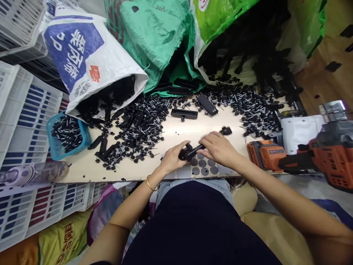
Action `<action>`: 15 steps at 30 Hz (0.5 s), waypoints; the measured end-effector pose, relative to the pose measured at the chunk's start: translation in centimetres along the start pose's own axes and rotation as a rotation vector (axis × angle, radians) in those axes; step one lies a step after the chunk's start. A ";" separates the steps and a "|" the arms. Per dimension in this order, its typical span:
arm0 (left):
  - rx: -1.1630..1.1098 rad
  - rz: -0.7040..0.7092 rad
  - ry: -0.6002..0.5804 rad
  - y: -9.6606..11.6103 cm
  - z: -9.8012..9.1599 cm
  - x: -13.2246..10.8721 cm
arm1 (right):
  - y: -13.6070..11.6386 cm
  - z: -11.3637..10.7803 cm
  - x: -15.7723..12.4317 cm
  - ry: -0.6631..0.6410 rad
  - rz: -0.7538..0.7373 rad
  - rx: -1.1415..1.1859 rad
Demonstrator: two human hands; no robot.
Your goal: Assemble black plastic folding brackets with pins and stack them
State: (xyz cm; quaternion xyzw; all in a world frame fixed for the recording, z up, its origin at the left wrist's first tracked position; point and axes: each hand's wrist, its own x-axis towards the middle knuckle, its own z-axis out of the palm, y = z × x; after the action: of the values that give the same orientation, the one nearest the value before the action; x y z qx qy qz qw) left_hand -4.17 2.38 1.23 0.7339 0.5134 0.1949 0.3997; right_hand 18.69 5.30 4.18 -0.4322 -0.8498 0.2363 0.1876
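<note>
Near the front edge of the table, my left hand (173, 159) is closed around the knobbed end of a black plastic rod-shaped part (195, 151). My right hand (219, 147) grips the same part farther along, its fingers curled over the shaft. A black knob (226, 130) sticks out beyond the right fingers; whether it belongs to the same part is hidden by the hand. Beneath the hands lies a sheet of grey round stickers (204, 163). Two black rectangular pieces, a hollow one (184, 113) and a flat one (207, 104), lie beyond the hands.
Black-headed screws (143, 121) are heaped left and right (253, 106). A blue basket (50, 138) holds more. Open sacks, white (110, 62), teal (154, 33) and green (220, 14), line the back. An orange battery (266, 154) and power tool (331, 158) sit right.
</note>
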 end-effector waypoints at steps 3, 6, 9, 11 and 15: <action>0.026 0.165 -0.200 0.1 -1.4 -1.1 | -1.2 -0.7 -1.1 -0.353 -0.047 0.071; -0.119 0.263 -0.304 1.0 -2.0 -3.1 | -3.2 -1.7 -2.2 -0.454 -0.015 0.211; -0.414 0.182 -0.201 2.8 -1.1 -5.8 | -5.3 -1.8 -2.8 -0.497 0.063 0.476; -0.612 0.031 -0.018 4.2 0.2 -7.2 | -6.6 -1.0 -3.0 -0.471 0.180 0.705; -0.979 -0.192 0.251 6.2 2.1 -7.5 | -8.7 1.3 -2.9 -0.341 0.498 1.208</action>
State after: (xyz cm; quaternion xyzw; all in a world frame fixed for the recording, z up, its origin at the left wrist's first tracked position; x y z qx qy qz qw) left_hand -1.98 -6.21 5.83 0.3813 0.4712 0.4615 0.6478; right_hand 14.01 -1.90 7.70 -0.3913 -0.4612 0.7710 0.1994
